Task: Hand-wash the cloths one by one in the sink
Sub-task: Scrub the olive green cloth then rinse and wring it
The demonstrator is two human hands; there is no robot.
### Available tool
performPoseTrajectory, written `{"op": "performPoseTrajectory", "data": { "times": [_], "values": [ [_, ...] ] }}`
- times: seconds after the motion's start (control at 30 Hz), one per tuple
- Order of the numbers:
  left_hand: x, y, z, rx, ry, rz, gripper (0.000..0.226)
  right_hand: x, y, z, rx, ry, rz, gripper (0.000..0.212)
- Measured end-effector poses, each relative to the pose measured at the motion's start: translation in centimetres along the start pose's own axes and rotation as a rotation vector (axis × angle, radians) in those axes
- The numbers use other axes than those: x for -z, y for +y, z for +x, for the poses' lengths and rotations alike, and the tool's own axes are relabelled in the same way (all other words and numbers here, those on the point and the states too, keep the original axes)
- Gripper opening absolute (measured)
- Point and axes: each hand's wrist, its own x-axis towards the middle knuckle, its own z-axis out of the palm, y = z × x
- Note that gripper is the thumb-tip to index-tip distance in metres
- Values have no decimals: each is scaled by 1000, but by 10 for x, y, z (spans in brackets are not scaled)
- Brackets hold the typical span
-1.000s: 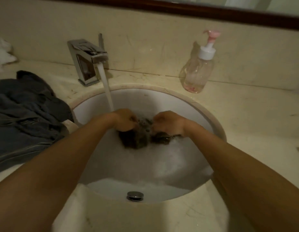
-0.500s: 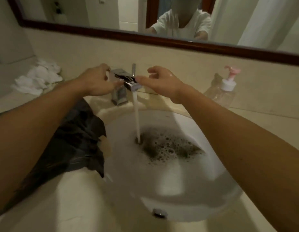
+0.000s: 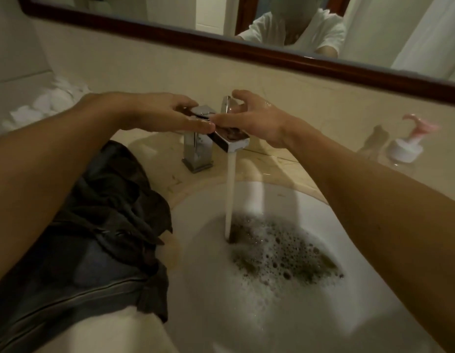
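One beige, faintly veined stone counter [image 3: 160, 174] spreads around the chrome tap [image 3: 198, 151]. In front of the tap and below it is a round, smooth white sink [image 3: 285, 324], holding cloudy water topped with bubbly suds [image 3: 259, 296]. Above and behind the tap runs a mirror [image 3: 221, 48] with a dark wooden frame, reflecting a person [image 3: 272, 31] in a white shirt. Left of the tap and in front of it lies a heap [image 3: 99, 225] of dark, crumpled cloths, grey and blue, one with a stitched hem. The heap's edge hangs over the sink's rim.

The tap is a square post with a flat, boxy spout [image 3: 230, 138] and a thin plate lever [image 3: 225, 104] standing upright on top. A straight white stream [image 3: 230, 194] falls from the spout into the suds. Well right of the tap stands a clear plastic bottle [image 3: 405, 146] with a pink pump. Far left of the tap lie white crumpled wads [image 3: 50, 100].

Both bare arms reach forward to the tap. The left hand [image 3: 160, 113] is flat, palm down, fingers straight and together, their tips touching the tap's top. The right hand [image 3: 254, 121], gleaming wet, hooks its thumb behind the lever and stretches its fingers in front, pinching it.

A dark cloth [image 3: 279, 258] lies in the sink under the suds, below the tap where the stream lands, well apart from both hands.
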Motion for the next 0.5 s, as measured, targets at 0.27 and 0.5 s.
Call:
{"op": "performPoseTrajectory", "data": {
  "times": [0.27,0.5],
  "values": [
    [2,17,-9,14,63,57,86,-7,-6,-15,25,-36,89,98],
    [-19,57,-33,-69,155,175,55,5,2,-73,-69,89,15,95]
  ]
}}
